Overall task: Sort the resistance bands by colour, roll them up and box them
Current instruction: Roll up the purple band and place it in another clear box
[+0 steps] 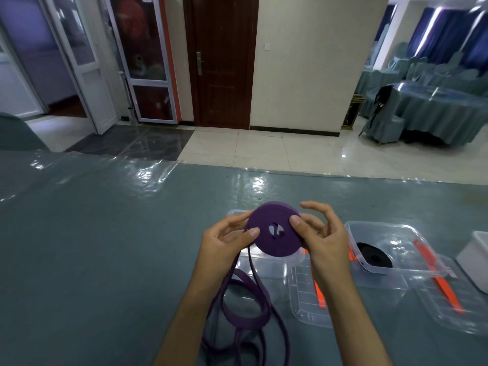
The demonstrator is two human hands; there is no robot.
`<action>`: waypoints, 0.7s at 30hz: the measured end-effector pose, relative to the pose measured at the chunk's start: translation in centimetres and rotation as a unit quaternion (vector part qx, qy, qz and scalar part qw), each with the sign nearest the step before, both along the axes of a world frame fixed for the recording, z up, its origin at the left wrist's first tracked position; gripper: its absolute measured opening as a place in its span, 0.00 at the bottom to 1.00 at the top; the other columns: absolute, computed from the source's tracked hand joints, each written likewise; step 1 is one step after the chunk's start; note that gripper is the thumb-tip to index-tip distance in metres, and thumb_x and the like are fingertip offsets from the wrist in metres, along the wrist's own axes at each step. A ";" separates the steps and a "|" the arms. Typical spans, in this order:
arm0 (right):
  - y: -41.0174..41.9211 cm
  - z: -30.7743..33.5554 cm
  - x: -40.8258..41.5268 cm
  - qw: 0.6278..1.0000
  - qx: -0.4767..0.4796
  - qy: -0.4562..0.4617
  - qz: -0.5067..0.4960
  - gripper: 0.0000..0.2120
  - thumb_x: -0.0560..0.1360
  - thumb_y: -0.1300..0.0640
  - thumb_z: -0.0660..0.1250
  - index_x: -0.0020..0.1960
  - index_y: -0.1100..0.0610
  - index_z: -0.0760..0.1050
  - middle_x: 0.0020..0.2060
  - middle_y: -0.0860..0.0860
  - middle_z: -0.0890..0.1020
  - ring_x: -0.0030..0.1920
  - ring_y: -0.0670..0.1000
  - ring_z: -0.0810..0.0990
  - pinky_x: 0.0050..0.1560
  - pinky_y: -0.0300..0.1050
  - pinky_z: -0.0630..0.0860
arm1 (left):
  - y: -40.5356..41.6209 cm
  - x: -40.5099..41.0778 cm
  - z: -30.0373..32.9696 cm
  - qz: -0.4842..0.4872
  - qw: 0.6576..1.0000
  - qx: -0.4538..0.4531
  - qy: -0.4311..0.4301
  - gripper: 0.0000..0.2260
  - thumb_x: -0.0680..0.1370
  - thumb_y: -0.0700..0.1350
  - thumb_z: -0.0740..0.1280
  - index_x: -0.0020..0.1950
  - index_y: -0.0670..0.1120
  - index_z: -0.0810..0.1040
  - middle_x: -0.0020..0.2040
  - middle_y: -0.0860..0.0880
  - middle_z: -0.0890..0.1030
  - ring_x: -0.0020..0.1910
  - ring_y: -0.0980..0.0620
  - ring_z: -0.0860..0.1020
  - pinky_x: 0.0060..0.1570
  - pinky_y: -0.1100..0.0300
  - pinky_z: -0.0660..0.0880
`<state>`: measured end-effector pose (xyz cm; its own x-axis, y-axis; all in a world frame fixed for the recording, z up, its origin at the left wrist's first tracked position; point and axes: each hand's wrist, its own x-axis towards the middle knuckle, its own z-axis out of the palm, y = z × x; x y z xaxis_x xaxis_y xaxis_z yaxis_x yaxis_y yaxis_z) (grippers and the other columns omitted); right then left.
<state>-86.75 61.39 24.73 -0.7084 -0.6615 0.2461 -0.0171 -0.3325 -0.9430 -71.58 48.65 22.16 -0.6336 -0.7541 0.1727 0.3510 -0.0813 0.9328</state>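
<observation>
1. I see the purple roll [274, 229] pinched flat-face-up between left hand [227, 240] and right hand [320, 233].
2. Its unrolled tail [248, 310] hangs below my left hand onto the desk [105, 233].
3. The empty clear box [266, 262] sits directly beneath the roll.

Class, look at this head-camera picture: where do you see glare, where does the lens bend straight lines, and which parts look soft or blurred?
Head view: glare streaks the plastic table cover and the floor tiles; the wide lens bows the door frames at left; the far chairs look soft, while the purple roll held by the left hand and right hand is fairly sharp.
</observation>
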 end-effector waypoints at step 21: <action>-0.3 -1.9 0.9 0.999 0.021 -0.005 0.044 0.23 0.70 0.47 0.83 0.62 0.50 0.80 0.52 0.58 0.88 0.51 0.61 0.89 0.46 0.50 0.86 | 0.5 0.6 -1.4 0.010 0.999 0.045 0.009 0.20 0.71 0.56 0.82 0.60 0.50 0.87 0.57 0.44 0.88 0.58 0.45 0.86 0.58 0.56 0.83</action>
